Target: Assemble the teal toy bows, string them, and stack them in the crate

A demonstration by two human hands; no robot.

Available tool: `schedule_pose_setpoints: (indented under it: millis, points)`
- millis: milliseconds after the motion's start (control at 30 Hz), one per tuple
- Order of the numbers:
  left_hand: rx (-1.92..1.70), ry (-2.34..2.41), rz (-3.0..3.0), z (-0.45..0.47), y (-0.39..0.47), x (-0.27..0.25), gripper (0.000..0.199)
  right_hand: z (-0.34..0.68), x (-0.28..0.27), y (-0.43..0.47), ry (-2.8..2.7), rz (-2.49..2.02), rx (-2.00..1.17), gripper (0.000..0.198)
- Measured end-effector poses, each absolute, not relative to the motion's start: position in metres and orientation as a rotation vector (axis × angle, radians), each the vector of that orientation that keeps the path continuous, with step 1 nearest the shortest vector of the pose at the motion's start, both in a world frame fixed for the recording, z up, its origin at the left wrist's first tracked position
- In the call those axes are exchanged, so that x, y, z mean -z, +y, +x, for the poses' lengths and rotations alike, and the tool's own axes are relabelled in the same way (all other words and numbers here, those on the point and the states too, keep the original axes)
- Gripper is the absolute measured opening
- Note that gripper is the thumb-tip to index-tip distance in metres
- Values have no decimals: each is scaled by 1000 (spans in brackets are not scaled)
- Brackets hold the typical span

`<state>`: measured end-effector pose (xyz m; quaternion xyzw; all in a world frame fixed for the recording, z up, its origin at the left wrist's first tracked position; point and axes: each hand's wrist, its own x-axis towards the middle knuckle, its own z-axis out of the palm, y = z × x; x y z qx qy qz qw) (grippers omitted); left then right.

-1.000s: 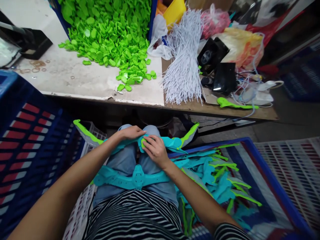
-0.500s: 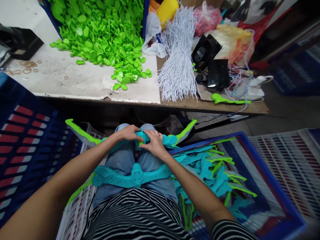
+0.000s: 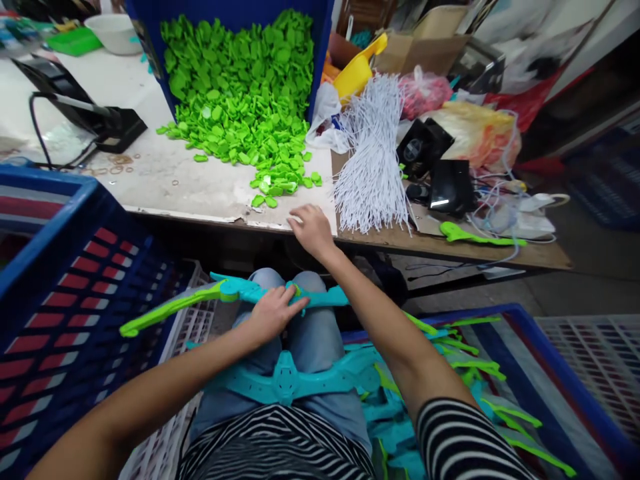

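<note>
A turquoise toy bow [image 3: 245,289] with lime-green limbs lies across my knees. My left hand [image 3: 274,312] is closed on its middle, fingers over a small green piece [image 3: 297,290] there. My right hand [image 3: 313,232] is off the bow, over the front edge of the table, its fingers apart and nothing seen in them. Just beyond its fingertips are loose small green plastic pieces [image 3: 270,201], spilling from a large heap [image 3: 240,93]. A second turquoise bow [image 3: 320,381] rests on my lap, nearer my body.
A blue bin [image 3: 323,40] holds the green heap. Right of it lie a bundle of white strings [image 3: 373,160], black devices [image 3: 453,187] and a green limb [image 3: 480,237]. Crates flank me: a blue one [image 3: 75,200] at left, another at right [image 3: 525,313] with several bows.
My right hand has left the bow and moved forward to the table edge. My left hand stays on the bow, which has tilted. The view has shifted up and left.
</note>
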<state>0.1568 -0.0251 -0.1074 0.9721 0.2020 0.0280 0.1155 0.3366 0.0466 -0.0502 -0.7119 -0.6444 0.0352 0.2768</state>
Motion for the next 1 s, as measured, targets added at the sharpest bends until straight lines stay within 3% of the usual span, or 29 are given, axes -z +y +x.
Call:
schedule_pose_setpoints:
  millis: [233,400,533,700,867,1000]
  points:
    - [-363,788,2687,116,-80,130,34,305,50,116,-1788,-2071,-2,25]
    - [36,943,2410,91,-117,118,43,332,48,85,-1316,-2287,-289,29]
    - [370,996,2154,100,-115,110,37,359,53,55,-1171,-2366,-165,23]
    - [395,966,1985,121,-92,109,31,374,63,45,-1562,-1996,34,18]
    - [379,846,1867,126,-71,113,26,367,61,38,-1780,-1937,-54,12]
    - [375,772,1649,122,-60,114,33,334,64,-29,-1871,-1730,-214,20]
